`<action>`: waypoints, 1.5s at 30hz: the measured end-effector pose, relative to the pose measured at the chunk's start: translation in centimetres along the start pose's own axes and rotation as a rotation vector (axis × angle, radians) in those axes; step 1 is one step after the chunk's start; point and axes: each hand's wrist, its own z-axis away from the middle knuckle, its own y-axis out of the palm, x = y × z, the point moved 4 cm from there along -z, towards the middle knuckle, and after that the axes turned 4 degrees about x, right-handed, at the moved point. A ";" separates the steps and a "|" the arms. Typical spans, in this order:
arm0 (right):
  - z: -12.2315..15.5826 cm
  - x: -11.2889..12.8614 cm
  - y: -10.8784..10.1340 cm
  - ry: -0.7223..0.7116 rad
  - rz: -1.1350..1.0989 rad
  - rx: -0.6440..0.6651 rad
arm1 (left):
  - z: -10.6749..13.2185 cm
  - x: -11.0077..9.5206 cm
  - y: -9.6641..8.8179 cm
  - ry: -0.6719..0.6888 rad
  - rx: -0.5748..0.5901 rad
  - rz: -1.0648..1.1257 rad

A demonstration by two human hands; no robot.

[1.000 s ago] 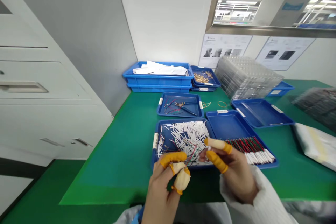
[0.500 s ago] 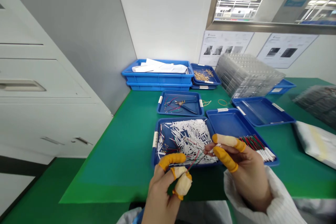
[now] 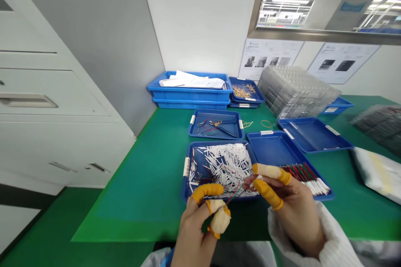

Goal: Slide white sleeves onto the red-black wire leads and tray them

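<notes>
Thin red, green and black wires [image 3: 233,193] run between my two hands over the front of a blue tray. My left hand [image 3: 205,217] pinches their lower left end between finger and thumb; yellow and cream finger cots cover the fingertips. At the other end, my right hand [image 3: 282,196], also in finger cots, is closed on a small white sleeve [image 3: 258,177] by the wires, partly hidden by its fingers. Behind the hands, the blue tray [image 3: 185,183] holds many loose white sleeves [image 3: 232,158] and some dark wires.
To the right, another blue tray [image 3: 266,146] contains a row of red, green and black wires with white ends [image 3: 308,179]. Pliers [image 3: 224,128] and loose wires lie in a small tray [image 3: 216,137]. Stacked blue bins [image 3: 191,94] and clear plastic trays [image 3: 294,91] stand at the back.
The view has shifted slightly. My right fingers sit a little closer to my left hand, and the white sleeve is slightly lower; both hands keep their pinch.
</notes>
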 end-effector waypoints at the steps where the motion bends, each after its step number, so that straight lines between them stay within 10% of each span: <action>1: 0.1 -0.2 0.3 0.013 -0.001 0.029 | 0.0 -0.1 0.1 -0.010 0.003 0.021; 30: 0.0 2.4 0.0 -0.117 0.438 0.170 | 0.2 0.2 1.1 -0.044 0.027 0.084; 45: -0.6 3.5 0.5 -0.135 0.323 0.191 | 0.5 0.0 1.5 0.035 0.010 0.077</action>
